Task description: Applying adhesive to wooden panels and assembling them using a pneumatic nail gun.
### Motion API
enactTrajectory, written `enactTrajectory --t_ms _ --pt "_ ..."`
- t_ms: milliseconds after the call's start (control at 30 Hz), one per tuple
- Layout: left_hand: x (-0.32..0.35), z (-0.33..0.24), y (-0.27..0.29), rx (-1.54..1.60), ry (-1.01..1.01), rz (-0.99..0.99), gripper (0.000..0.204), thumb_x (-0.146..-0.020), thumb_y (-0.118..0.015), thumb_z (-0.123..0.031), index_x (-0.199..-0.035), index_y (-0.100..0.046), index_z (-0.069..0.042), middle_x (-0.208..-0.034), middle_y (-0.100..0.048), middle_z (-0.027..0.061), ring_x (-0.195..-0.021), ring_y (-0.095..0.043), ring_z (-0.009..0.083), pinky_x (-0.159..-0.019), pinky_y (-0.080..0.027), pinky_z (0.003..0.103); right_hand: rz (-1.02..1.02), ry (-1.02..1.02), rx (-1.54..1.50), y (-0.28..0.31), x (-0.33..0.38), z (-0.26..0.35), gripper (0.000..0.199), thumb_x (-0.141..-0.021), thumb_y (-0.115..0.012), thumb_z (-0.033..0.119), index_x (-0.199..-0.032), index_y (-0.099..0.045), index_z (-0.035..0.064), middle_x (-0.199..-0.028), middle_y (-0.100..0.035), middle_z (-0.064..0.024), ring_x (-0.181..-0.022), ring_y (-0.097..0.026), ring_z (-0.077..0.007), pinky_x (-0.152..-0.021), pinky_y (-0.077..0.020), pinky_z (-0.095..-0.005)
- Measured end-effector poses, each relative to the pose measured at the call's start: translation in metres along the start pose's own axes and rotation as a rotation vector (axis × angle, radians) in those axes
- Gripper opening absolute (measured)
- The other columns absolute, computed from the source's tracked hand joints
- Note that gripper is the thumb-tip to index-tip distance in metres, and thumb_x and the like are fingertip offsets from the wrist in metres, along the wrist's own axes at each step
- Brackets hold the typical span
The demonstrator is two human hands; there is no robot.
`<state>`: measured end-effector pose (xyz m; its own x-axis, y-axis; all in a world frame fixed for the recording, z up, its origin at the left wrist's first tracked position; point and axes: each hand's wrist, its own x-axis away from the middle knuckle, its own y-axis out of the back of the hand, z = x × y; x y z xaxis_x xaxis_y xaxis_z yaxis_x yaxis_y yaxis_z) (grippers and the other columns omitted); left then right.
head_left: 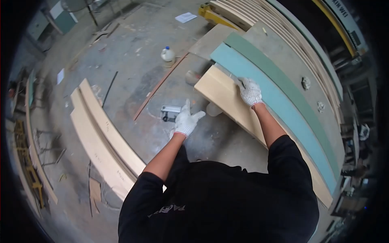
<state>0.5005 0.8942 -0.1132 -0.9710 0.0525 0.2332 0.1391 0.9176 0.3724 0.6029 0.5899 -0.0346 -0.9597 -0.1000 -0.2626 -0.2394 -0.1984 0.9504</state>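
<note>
Boards (109,141) left | jug (167,54) ahead | right hand (250,92) on plank (227,97)

The floor (133,48) is bare grey concrete, dusty and stained, with dark patches near the middle. Long pale boards (101,137) lie stacked on it at the left, beside a thin reddish strip (160,86) and a dark rod (109,89). A white plastic jug (167,54) stands farther off, and a sheet of paper (186,17) lies near the top. A small metal tool (170,112) rests on the floor in the middle. Metal frames (28,162) line the left edge, and a green cabinet (60,14) stands in the far corner. A yellow machine part (212,16) shows beyond stacked panels (283,32). Light is even and dim
</note>
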Motion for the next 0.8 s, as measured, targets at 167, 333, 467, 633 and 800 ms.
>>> enactTrajectory --t_ms 167,333,467,633,800 --pt "-0.095 -0.015 0.007 -0.205 -0.145 0.112 0.109 -0.079 -0.079 -0.047 -0.159 -0.020 -0.004 -0.143 -0.048 0.0298 -0.123 -0.056 0.0442 -0.101 -0.047 0.048 0.501 -0.489 -0.214 -0.021 -0.033 0.003 0.044 -0.096 -0.058 0.044 -0.123 -0.071 0.0117 -0.118 -0.071 -0.0169 -0.107 -0.067 -0.0356 -0.093 -0.0513 -0.0423" --pt "-0.117 -0.008 0.020 -0.164 -0.134 0.294 0.102 -0.079 -0.080 -0.046 -0.156 -0.027 -0.005 -0.135 -0.054 0.0274 -0.120 -0.057 0.0425 -0.101 -0.046 0.051 0.518 -0.558 -0.214 -0.033 -0.057 0.021 0.046 -0.096 -0.061 0.044 -0.122 -0.070 0.0078 -0.109 -0.073 -0.0177 -0.100 -0.070 -0.0331 -0.090 -0.0515 -0.0399" --pt "-0.137 -0.007 0.014 -0.115 -0.096 0.346 0.095 -0.079 -0.079 -0.045 -0.152 -0.035 -0.004 -0.132 -0.056 0.0251 -0.116 -0.059 0.0422 -0.099 -0.046 0.050 0.488 -0.623 -0.269 -0.045 -0.065 0.012 0.037 -0.095 -0.069 0.035 -0.110 -0.074 0.0024 -0.071 -0.065 -0.0067 -0.064 -0.055 -0.0146 -0.064 -0.0471 -0.0335" --pt "-0.151 -0.012 0.018 -0.182 -0.053 0.369 0.094 -0.072 -0.085 -0.041 -0.147 -0.043 -0.003 -0.129 -0.060 0.0241 -0.119 -0.058 0.0414 -0.102 -0.045 0.049 0.506 -0.695 -0.322 -0.042 -0.072 0.023 0.033 -0.094 -0.071 0.032 -0.105 -0.075 0.0006 -0.068 -0.062 -0.0043 -0.062 -0.052 -0.0128 -0.062 -0.0457 -0.0323" --pt "-0.151 -0.010 0.013 -0.128 -0.074 0.363 0.094 -0.070 -0.087 -0.036 -0.146 -0.044 -0.002 -0.128 -0.061 0.0236 -0.119 -0.058 0.0409 -0.102 -0.046 0.048 0.566 -0.723 -0.305 -0.040 -0.076 0.020 0.038 -0.094 -0.070 0.035 -0.114 -0.073 0.0027 -0.086 -0.072 -0.0114 -0.072 -0.061 -0.0185 -0.073 -0.0512 -0.0331"
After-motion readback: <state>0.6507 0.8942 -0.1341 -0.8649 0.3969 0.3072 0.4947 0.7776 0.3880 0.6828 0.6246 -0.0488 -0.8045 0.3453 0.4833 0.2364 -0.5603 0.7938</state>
